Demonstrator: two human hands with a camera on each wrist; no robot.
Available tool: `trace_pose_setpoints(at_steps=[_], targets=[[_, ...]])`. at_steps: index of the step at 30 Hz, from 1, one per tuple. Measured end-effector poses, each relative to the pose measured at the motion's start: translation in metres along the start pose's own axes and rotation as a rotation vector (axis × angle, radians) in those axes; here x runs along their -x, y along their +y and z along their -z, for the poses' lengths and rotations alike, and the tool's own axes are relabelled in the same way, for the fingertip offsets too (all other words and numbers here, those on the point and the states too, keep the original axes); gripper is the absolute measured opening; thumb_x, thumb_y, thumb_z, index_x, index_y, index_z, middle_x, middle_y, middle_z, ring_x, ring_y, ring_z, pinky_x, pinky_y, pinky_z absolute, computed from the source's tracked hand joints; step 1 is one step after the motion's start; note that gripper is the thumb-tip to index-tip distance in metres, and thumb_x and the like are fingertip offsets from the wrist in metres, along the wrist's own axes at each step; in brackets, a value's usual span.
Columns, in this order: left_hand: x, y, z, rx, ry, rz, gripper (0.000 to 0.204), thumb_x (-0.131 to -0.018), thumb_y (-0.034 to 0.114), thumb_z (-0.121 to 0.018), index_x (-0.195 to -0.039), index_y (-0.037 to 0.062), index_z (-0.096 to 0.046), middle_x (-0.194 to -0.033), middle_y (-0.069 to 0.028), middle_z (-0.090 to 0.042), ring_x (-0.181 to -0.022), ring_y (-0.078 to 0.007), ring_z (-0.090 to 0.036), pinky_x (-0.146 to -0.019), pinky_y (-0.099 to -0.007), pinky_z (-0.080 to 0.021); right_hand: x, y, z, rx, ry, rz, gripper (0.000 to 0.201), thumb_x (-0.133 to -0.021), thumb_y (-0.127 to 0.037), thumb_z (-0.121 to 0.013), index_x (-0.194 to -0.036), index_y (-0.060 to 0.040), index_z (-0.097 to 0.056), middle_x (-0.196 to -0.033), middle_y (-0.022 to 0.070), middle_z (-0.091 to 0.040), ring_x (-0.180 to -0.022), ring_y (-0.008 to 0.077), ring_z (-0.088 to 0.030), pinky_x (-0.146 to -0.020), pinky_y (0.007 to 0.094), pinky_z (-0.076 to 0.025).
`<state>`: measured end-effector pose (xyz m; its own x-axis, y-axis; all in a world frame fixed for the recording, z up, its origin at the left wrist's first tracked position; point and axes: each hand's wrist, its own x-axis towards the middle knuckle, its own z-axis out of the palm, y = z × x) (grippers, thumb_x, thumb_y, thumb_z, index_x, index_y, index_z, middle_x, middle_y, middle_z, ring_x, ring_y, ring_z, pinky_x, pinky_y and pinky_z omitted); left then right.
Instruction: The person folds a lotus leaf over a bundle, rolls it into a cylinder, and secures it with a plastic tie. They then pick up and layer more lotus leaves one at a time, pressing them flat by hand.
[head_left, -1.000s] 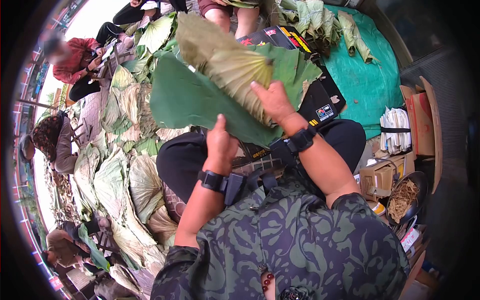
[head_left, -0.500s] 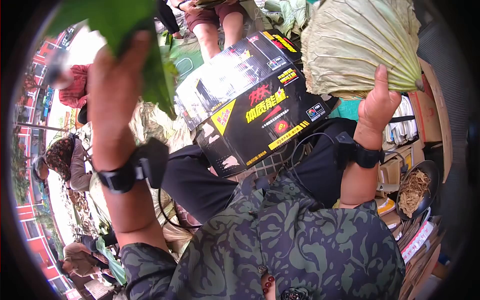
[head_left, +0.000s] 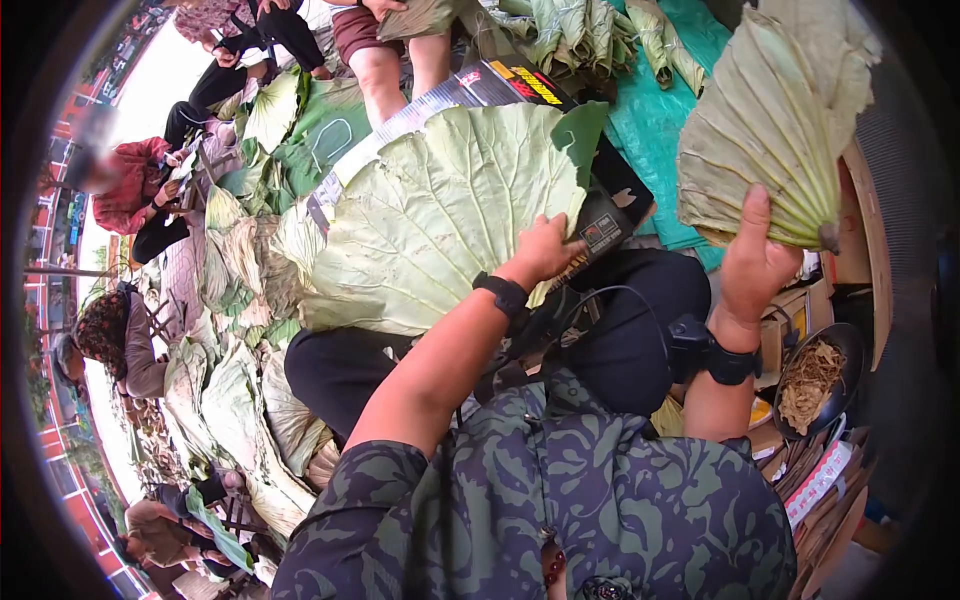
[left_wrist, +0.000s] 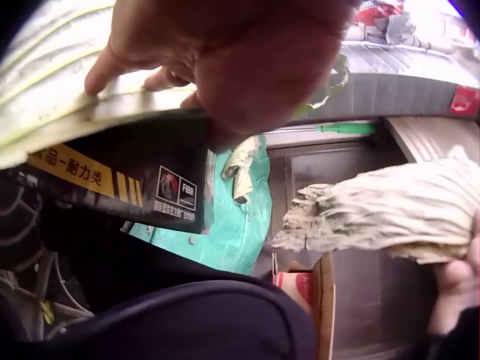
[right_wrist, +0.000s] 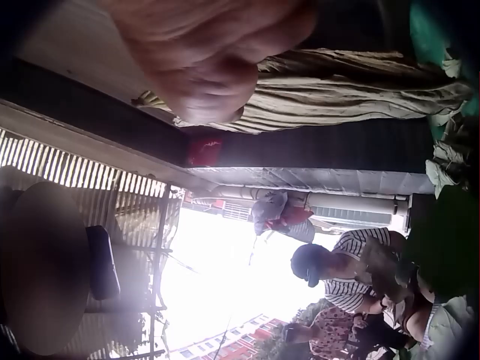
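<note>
A large pale green lotus leaf (head_left: 440,210) lies spread over the black printed cardboard box (head_left: 610,205), veins fanning across it. My left hand (head_left: 545,248) rests on this leaf near its right edge; the left wrist view shows its fingertips (left_wrist: 97,81) pressing on the veined surface. Out to the right, my right hand (head_left: 758,260) holds up a folded dried lotus leaf (head_left: 765,140) by its stem end, thumb across the front. A strip of darker green leaf (head_left: 580,135) shows behind the pale leaf's right edge. Most of the box top is hidden under the leaf.
More dried leaves (head_left: 235,410) cover the ground at left. Rolled leaves (head_left: 570,35) lie on a green tarp (head_left: 655,135) at the far side. A dark pan of dry brown scraps (head_left: 815,380) and cardboard pieces (head_left: 830,500) are at right. Several people sit around.
My left hand has swung from the upper left, where it held a green leaf, down to the box. The bare box top now has the pale leaf spread over it. My right hand keeps the dried leaf raised.
</note>
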<state>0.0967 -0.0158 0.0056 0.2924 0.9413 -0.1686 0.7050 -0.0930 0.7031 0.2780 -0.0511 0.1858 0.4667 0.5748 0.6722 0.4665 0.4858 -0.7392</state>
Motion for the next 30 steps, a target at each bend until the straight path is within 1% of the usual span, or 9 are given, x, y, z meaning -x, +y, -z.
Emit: trace_pose_setpoints(at_steps=[1,3,8,11,16,21,22,25,30], targets=[[0.007,0.000,0.003,-0.090,0.104,-0.187,0.052,-0.083,0.034,-0.055,-0.118,-0.0037,-0.049,-0.110,-0.0283,-0.054,-0.104,-0.0407,-0.051,-0.087,-0.0435,-0.040,0.005,0.000,-0.011,0.043,-0.083,0.103,0.025,-0.087,-0.011,-0.056,-0.107,0.0036,-0.056,-0.101,0.0097,-0.061,-0.090,0.0176,-0.057,-0.079,0.0276,-0.044],[0.015,-0.011,0.027,-0.030,-0.110,-0.069,0.066,-0.081,0.037,-0.058,-0.130,-0.0027,-0.036,-0.126,-0.0255,-0.043,-0.115,-0.0352,-0.045,-0.093,-0.0398,-0.038,0.019,-0.013,-0.032,0.109,-0.359,0.101,0.030,-0.079,-0.005,-0.061,-0.108,0.0002,-0.056,-0.099,0.0118,-0.061,-0.089,0.0246,-0.059,-0.078,0.0313,-0.045],[0.071,-0.019,0.098,1.579,-0.160,0.534,0.060,-0.089,0.057,-0.028,-0.127,0.0117,-0.041,-0.125,-0.0098,-0.047,-0.107,-0.0328,-0.049,-0.088,-0.0448,-0.040,0.074,-0.022,-0.104,0.199,-0.745,0.507,0.041,-0.062,-0.006,-0.059,-0.103,-0.0040,-0.058,-0.098,0.0090,-0.059,-0.086,0.0256,-0.057,-0.071,0.0359,-0.047],[0.103,-0.066,0.091,1.974,-0.118,0.426,0.053,-0.087,0.054,-0.033,-0.122,0.0162,-0.045,-0.122,-0.0081,-0.048,-0.110,-0.0295,-0.047,-0.084,-0.0495,-0.044,0.135,-0.010,-0.127,0.165,-1.041,0.537,0.039,-0.067,-0.011,-0.057,-0.106,-0.0095,-0.055,-0.096,0.0059,-0.056,-0.085,0.0228,-0.056,-0.067,0.0329,-0.046],[0.139,-0.080,0.081,2.007,0.011,0.489,0.067,-0.083,0.064,-0.027,-0.130,0.0169,-0.038,-0.131,-0.0067,-0.041,-0.119,-0.0284,-0.040,-0.095,-0.0542,-0.033,0.180,0.001,-0.127,0.099,-1.391,0.300,0.062,-0.056,-0.010,-0.073,-0.112,-0.0052,-0.048,-0.109,0.0137,-0.051,-0.098,0.0317,-0.054,-0.082,0.0372,-0.046],[0.148,-0.088,0.083,1.944,-0.068,0.325,0.108,-0.055,0.085,-0.041,-0.137,0.0161,-0.026,-0.138,-0.0075,-0.033,-0.126,-0.0304,-0.032,-0.099,-0.0561,-0.025,0.183,0.016,-0.124,0.157,-1.477,0.228,0.050,-0.065,-0.002,-0.063,-0.113,0.0009,-0.047,-0.121,0.0206,-0.046,-0.107,0.0358,-0.049,-0.087,0.0379,-0.044],[0.149,-0.091,0.083,1.918,-0.098,0.314,0.117,-0.045,0.084,-0.050,-0.137,0.0162,-0.025,-0.138,-0.0076,-0.033,-0.126,-0.0299,-0.032,-0.099,-0.0558,-0.026,0.180,0.018,-0.126,0.167,-1.507,0.198,0.049,-0.067,0.001,-0.059,-0.115,0.0002,-0.047,-0.123,0.0203,-0.045,-0.109,0.0356,-0.048,-0.089,0.0373,-0.043],[0.149,-0.098,0.081,1.955,-0.091,0.281,0.083,-0.072,0.060,-0.059,-0.134,0.0113,-0.032,-0.133,-0.0116,-0.039,-0.122,-0.0297,-0.038,-0.097,-0.0561,-0.030,0.172,0.015,-0.125,0.210,-1.577,0.153,0.047,-0.069,0.005,-0.053,-0.115,0.0002,-0.048,-0.126,0.0209,-0.043,-0.112,0.0360,-0.047,-0.091,0.0368,-0.042],[0.150,-0.118,0.071,1.931,-0.121,0.337,0.051,-0.081,0.012,-0.052,-0.128,-0.0004,-0.037,-0.127,-0.0162,-0.045,-0.118,-0.0323,-0.043,-0.100,-0.0509,-0.031,0.167,0.023,-0.122,0.258,-1.623,0.144,0.038,-0.069,0.008,-0.049,-0.107,0.0035,-0.053,-0.125,0.0237,-0.044,-0.111,0.0374,-0.047,-0.092,0.0372,-0.041]])
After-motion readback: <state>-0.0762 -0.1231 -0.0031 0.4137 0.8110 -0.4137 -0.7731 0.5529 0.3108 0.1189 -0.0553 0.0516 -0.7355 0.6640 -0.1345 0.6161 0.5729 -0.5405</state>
